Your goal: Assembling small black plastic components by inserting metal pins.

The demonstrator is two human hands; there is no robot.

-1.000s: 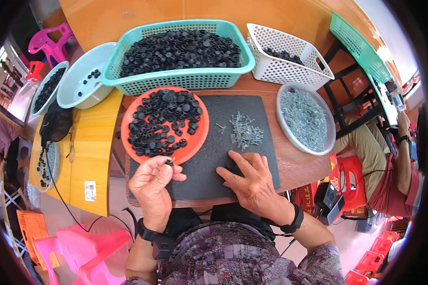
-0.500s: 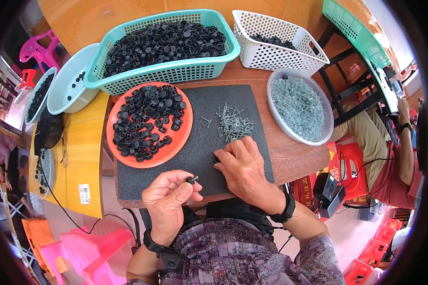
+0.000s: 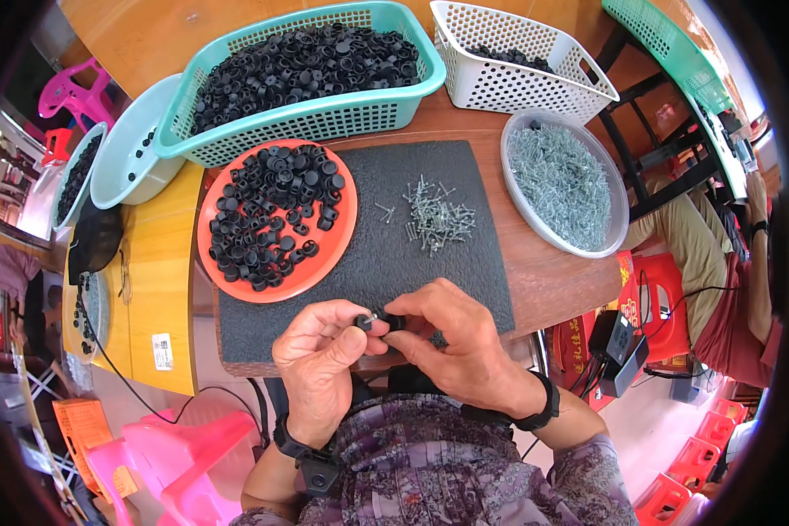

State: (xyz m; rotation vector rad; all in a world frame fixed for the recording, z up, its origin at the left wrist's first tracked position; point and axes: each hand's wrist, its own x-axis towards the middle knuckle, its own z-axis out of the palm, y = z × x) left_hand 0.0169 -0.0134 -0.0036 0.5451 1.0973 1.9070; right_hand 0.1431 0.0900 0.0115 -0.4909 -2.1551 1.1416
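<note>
Over the near edge of the black mat (image 3: 386, 197), my two hands meet. My left hand (image 3: 314, 361) pinches a small black plastic cap (image 3: 361, 323) with a silver screw (image 3: 373, 318) sticking out of it toward the right. Between the thumb and fingers of my right hand (image 3: 454, 344) is another black plastic cap (image 3: 396, 323), close against the screw's end; whether they touch I cannot tell. A loose pile of screws (image 3: 438, 219) lies on the mat beyond my right hand. To the left, an orange-red plate (image 3: 340, 254) holds many black caps.
Behind the mat stand a teal basket (image 3: 324, 125) full of black parts and a white basket (image 3: 535, 98). A clear tub (image 3: 618, 235) of screws sits at right. On the left are a pale blue basin (image 3: 114, 180) and a pink chair (image 3: 171, 447). Another person sits at far right.
My right hand has come from the mat below the screw pile toward my left hand, bringing a black cap to the screw. My left hand has shifted slightly right.
</note>
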